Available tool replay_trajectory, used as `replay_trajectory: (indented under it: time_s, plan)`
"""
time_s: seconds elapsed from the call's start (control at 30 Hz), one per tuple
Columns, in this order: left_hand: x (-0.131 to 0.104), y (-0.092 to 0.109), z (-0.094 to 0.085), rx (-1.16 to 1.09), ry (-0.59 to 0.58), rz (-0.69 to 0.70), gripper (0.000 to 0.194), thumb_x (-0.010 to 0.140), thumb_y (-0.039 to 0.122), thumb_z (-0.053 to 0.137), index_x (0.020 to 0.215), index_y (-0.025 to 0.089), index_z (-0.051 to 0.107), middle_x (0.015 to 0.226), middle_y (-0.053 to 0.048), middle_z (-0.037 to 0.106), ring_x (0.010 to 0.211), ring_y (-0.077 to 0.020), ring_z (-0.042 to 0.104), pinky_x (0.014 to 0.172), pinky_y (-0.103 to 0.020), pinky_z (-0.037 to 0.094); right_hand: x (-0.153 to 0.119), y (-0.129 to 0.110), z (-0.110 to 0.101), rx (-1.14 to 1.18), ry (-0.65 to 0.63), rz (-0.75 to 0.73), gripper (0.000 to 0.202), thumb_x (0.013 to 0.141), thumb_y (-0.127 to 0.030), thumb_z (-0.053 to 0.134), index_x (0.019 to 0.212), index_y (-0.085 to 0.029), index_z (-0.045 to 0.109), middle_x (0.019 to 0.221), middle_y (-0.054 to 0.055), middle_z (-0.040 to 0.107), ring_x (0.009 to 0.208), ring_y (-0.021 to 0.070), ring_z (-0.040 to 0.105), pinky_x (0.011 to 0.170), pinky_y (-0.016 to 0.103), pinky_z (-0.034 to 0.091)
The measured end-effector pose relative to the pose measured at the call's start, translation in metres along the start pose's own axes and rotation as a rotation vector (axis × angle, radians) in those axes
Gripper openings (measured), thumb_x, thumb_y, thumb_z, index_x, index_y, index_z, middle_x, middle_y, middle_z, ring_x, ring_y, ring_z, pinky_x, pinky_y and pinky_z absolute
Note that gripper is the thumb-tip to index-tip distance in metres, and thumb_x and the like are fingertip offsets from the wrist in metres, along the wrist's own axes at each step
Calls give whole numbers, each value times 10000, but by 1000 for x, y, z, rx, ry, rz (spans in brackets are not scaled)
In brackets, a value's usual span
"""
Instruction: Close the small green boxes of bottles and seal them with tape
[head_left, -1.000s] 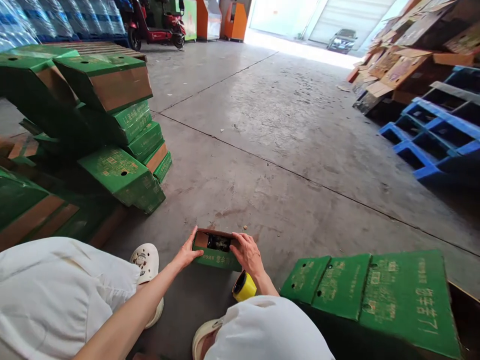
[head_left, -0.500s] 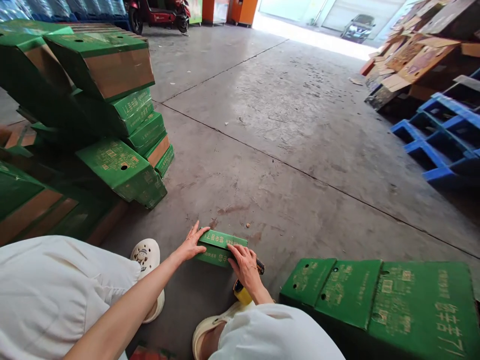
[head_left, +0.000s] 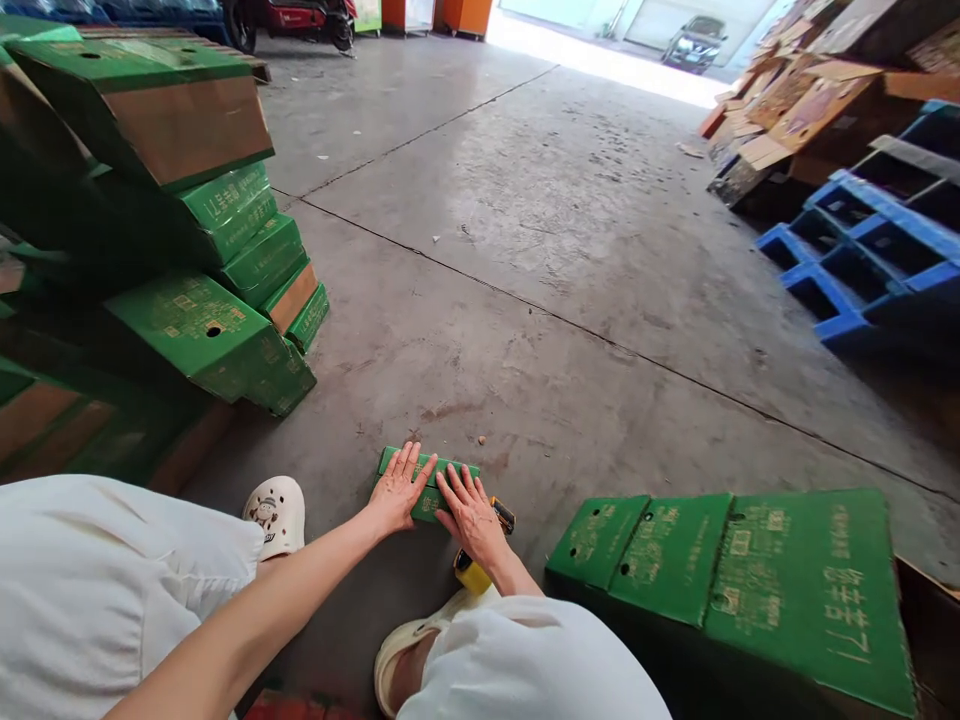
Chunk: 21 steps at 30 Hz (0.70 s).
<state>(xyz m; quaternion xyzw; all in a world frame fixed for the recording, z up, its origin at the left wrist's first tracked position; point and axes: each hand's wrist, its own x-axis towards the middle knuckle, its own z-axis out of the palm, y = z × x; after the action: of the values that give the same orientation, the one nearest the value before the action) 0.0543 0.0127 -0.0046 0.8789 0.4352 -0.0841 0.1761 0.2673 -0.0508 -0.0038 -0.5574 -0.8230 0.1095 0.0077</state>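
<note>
A small green carton (head_left: 427, 503) with pale printed characters lies on the concrete floor between the person's feet. My left hand (head_left: 400, 492) rests flat on its left part, fingers spread over the top flap. On the right part lies my right hand (head_left: 472, 515), also flat with fingers apart, close beside the left one. Just right of the carton, partly behind my right hand and wrist, is a yellow and black tool (head_left: 472, 572), which looks like a tape dispenser. The carton's middle is partly covered by the fingers.
Green boxes (head_left: 810, 590) stand in a row at the lower right. A tall pile of green boxes (head_left: 202, 330) leans at the left. Blue pallets (head_left: 862, 250) and opened brown cartons (head_left: 817, 110) are at the right. White clogs (head_left: 279, 510) flank the carton.
My left hand has moved from the carton's left end onto its top, nearer my right hand, which now lies flatter. The view has shifted slightly.
</note>
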Motion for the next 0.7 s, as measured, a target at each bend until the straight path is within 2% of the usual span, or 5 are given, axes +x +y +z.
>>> replay_trajectory:
  time_s: [0.1, 0.13, 0.3, 0.5, 0.7]
  plan:
    - [0, -7, 1, -23, 19, 36, 1364, 665, 400, 917, 1728, 155, 97, 1763, -290, 139, 1654, -443, 54, 1326, -590, 66, -6, -6, 4, -43, 27, -28, 1258, 802, -617, 848, 1742, -166, 145, 1791, 171, 123, 1653, 418, 78, 1311, 592, 229]
    - [-1, -8, 2, -31, 24, 48, 1341, 684, 411, 899, 1728, 155, 97, 1762, -286, 148, 1654, -443, 60, 1325, -593, 67, -7, -8, 5, -59, 36, -25, 1334, 762, -647, 869, 1744, -156, 111, 1793, 184, 83, 1654, 424, 58, 1315, 591, 205]
    - [-3, -14, 9, -55, 45, 83, 1265, 733, 461, 850, 1725, 161, 126, 1764, -277, 142, 1649, -458, 71, 1318, -612, 57, 2, -10, 4, -61, 77, 69, 1203, 842, -630, 793, 1742, -170, 140, 1787, 222, 76, 1644, 410, 153, 1290, 554, 225]
    - [1, -13, 11, -56, 37, 76, 1319, 703, 539, 879, 1727, 173, 132, 1768, -281, 123, 1646, -473, 60, 1310, -631, 12, 12, -7, -2, -18, 70, 101, 1213, 742, -579, 882, 1725, -230, 263, 1726, 248, 308, 1580, 484, 285, 1261, 631, 225]
    - [3, -5, 12, -16, 60, 11, 1411, 639, 524, 931, 1735, 211, 100, 1789, -248, 1, 1644, -479, -68, 1279, -689, -69, 11, -8, 3, 2, 77, 99, 1181, 776, -519, 882, 1731, -262, 238, 1718, 259, 303, 1571, 506, 271, 1237, 714, 219]
